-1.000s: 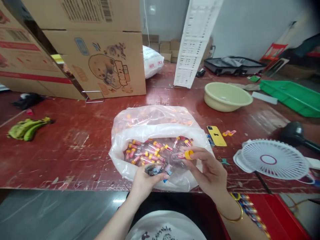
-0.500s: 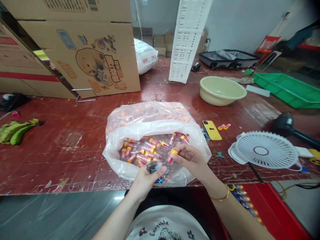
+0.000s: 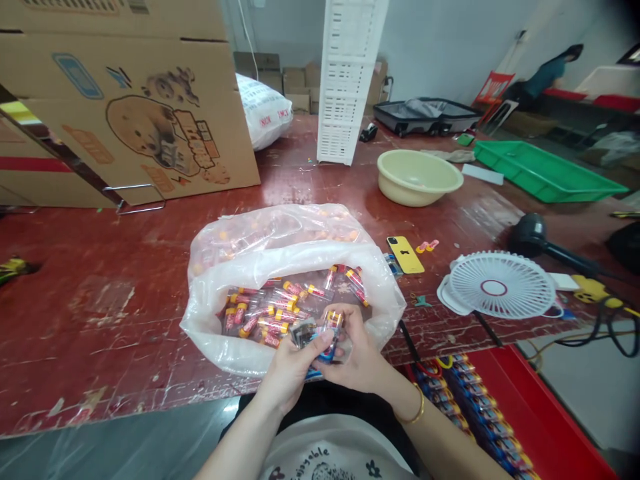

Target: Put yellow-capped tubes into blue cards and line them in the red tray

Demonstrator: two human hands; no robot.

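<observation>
In front of me lies a clear plastic bag (image 3: 280, 257) with its mouth spread open. Several small clear tubes (image 3: 273, 325) with yellow caps and pink-red contents lie inside it. My left hand (image 3: 290, 367) is closed on printed black-and-blue cards (image 3: 304, 333), its thumb pressed on top. My right hand (image 3: 357, 353) grips a single yellow-capped tube (image 3: 334, 321) and brings it against the cards at the bag's near edge. The fingers partly hide where tube and cards meet.
A yellow phone (image 3: 406, 255), a white fan (image 3: 495, 285) and a black hair dryer (image 3: 535, 237) lie on the right. Behind are a cream basin (image 3: 420, 179), a green tray (image 3: 540, 173) and a cardboard box (image 3: 220, 120). A red bin (image 3: 520, 387) with packaged tubes is below.
My right hand has moved its tube down and in against the cards in my left hand. The view has turned to the right.
</observation>
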